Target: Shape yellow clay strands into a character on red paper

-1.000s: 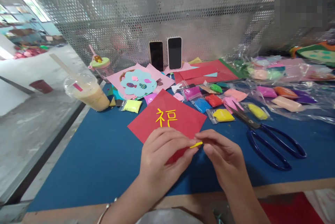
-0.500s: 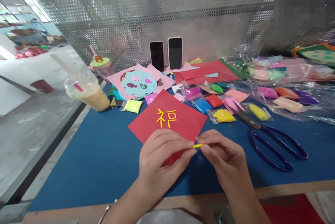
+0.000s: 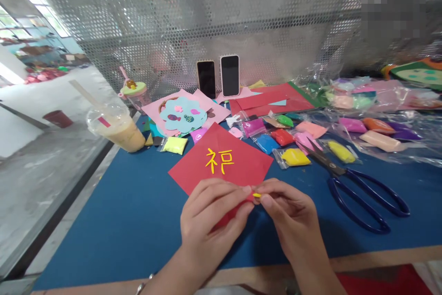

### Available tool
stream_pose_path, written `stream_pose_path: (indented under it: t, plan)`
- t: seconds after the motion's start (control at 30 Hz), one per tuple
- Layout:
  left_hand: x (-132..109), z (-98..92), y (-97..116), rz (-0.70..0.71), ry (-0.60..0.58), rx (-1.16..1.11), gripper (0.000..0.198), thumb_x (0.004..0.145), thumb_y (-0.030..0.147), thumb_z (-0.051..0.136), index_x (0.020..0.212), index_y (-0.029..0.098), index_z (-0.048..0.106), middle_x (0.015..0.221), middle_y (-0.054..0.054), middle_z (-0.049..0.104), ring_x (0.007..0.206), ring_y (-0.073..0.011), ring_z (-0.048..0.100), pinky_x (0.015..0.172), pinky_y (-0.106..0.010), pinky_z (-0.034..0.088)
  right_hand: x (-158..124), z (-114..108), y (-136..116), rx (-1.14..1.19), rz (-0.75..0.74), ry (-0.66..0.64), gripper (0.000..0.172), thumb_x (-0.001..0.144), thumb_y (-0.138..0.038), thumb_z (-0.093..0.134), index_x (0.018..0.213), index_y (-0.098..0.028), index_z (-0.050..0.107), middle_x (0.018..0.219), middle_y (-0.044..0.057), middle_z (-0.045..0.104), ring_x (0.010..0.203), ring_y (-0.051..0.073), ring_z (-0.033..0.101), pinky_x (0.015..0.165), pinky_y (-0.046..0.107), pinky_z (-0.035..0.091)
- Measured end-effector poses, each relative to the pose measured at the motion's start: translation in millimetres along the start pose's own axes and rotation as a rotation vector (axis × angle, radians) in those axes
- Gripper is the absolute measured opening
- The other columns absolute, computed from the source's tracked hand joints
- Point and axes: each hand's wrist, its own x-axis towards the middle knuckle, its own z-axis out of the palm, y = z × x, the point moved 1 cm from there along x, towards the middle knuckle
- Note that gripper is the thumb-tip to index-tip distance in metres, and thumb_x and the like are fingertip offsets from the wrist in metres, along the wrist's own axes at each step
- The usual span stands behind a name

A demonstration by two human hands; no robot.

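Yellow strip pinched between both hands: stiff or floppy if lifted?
Probably soft: the yellow strip looks like clay rolled thin, like the strokes on the red paper. Likely droops or stretches from one end. Seems very light; left hand and right hand pinch it by fingertips only.

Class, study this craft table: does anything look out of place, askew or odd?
The drink cup stands at the left edge of the blue mat, looking tilted. The scissors rest their blades on clay packets. Nothing looks spilled.

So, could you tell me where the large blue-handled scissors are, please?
In the head view, the large blue-handled scissors lie on the blue mat, right of the right hand, blades beside a yellow clay packet.
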Motion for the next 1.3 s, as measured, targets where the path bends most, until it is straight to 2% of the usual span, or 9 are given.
stream_pose_path:
  t: [0.2,0.33,0.53,0.6,0.73,0.9,1.1,1.3]
  plan:
    - [-2,-0.4,-1,0.031,-0.028,0.025,0.023,0.078,0.005,0.07,0.098,0.017,0.068,0.084,-0.001,0.072,0.075,-0.0116,0.065,0.073,-0.025,0.055,2,0,4,0.009,-0.014,-0.011,0.006,0.077,-0.022,0.072,0.08,-0.026,0.074,0.073,0.001,0.07,0.067,0.015,0.065,0.061,0.022,0.054]
    - [-3,-0.2,-1,0.02,-0.019,0.016,0.022,0.079,0.008,0.07,0.099,0.017,0.068,0.084,-0.001,0.072,0.075,-0.0119,0.064,0.071,-0.025,0.055,1,2,3,-0.002,0.022,-0.021,0.001,0.077,-0.025,0.073,0.077,-0.025,0.074,0.072,0.002,0.07,0.067,0.016,0.065,0.062,0.025,0.053]
    - [-6,-0.3,-2,0.062,-0.062,0.054,0.021,0.08,0.008,0.069,0.099,0.017,0.069,0.087,-0.003,0.073,0.077,-0.0135,0.066,0.075,-0.028,0.056,0,3,1,-0.035,0.043,-0.059,0.006,0.076,-0.029,0.074,0.074,-0.024,0.073,0.069,0.002,0.069,0.064,0.016,0.063,0.061,0.026,0.052]
    - [-6,-0.9,-3,0.067,-0.054,0.061,0.021,0.079,0.008,0.07,0.099,0.017,0.07,0.087,-0.002,0.073,0.077,-0.0134,0.066,0.075,-0.028,0.056,-2,4,0,-0.008,0.055,-0.04,0.005,0.076,-0.031,0.074,0.077,-0.026,0.074,0.071,0.001,0.07,0.067,0.016,0.064,0.063,0.025,0.052]
    - [-5,-1.4,-3,0.064,-0.004,0.063,0.021,0.08,0.006,0.069,0.098,0.017,0.069,0.085,-0.001,0.072,0.075,-0.0122,0.065,0.073,-0.027,0.056,-6,6,-1,0.026,0.107,0.078,0.021,0.073,-0.036,0.076,0.091,-0.026,0.074,0.08,0.003,0.072,0.075,0.017,0.067,0.069,0.025,0.054]
    - [-3,0.1,0,0.031,-0.004,0.041,0.02,0.08,0.008,0.069,0.096,0.02,0.069,0.082,-0.001,0.071,0.072,-0.0123,0.064,0.068,-0.026,0.055,-6,8,-4,-0.005,0.104,0.072,0.012,0.074,-0.034,0.074,0.077,-0.023,0.072,0.075,0.004,0.07,0.072,0.017,0.065,0.066,0.026,0.055]
    - [-3,-1.2,2,-0.019,0.021,0.03,0.018,0.078,0.012,0.073,0.095,0.016,0.069,0.083,-0.003,0.071,0.073,-0.012,0.065,0.07,-0.023,0.055,-5,10,-9,0.019,0.05,0.092,0.004,0.074,-0.028,0.074,0.074,-0.024,0.071,0.071,0.001,0.069,0.069,0.015,0.063,0.066,0.024,0.052]
    - [0,-4.0,5,-0.021,0.017,-0.009,0.012,0.078,0.011,0.071,0.086,0.019,0.069,0.076,-0.001,0.071,0.069,-0.0122,0.064,0.066,-0.024,0.055,-7,12,-11,0.013,0.03,0.064,0.012,0.074,-0.035,0.074,0.079,-0.023,0.073,0.075,0.004,0.069,0.07,0.017,0.064,0.067,0.027,0.054]
